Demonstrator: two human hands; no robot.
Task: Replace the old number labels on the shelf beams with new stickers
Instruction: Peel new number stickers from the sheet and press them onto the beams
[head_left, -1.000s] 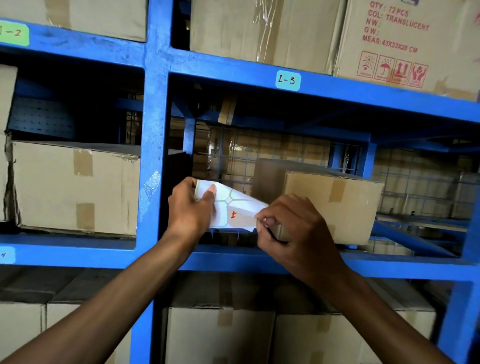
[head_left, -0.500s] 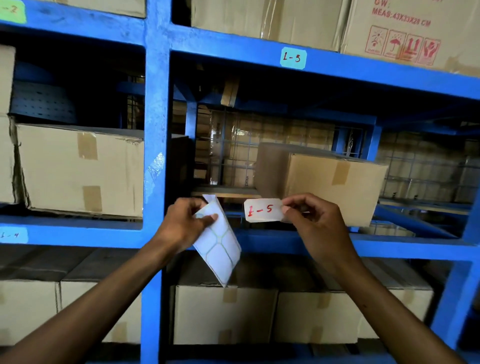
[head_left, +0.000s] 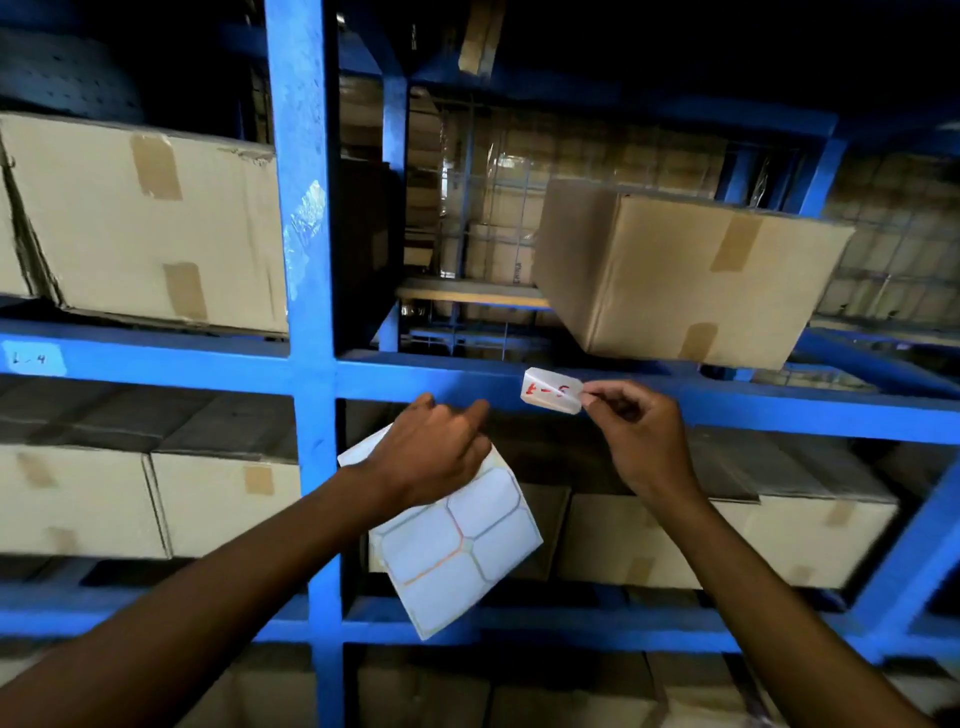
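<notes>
Paper-thin and limp, the new sticker (head_left: 551, 389) is pinched at its right edge by the right hand (head_left: 641, 434) against the shelf beam (head_left: 441, 376), while below the beam the left hand (head_left: 434, 452) grips the backing sheet (head_left: 462, 551)

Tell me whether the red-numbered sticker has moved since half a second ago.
Yes. The red-numbered sticker has gone up onto the blue beam, below the tilted box.

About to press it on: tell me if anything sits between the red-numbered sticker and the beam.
Nothing visible does. The right hand pinches the sticker right in front of the blue beam, whose face there is bare. The left hand holds the sticker sheet lower down.
</notes>
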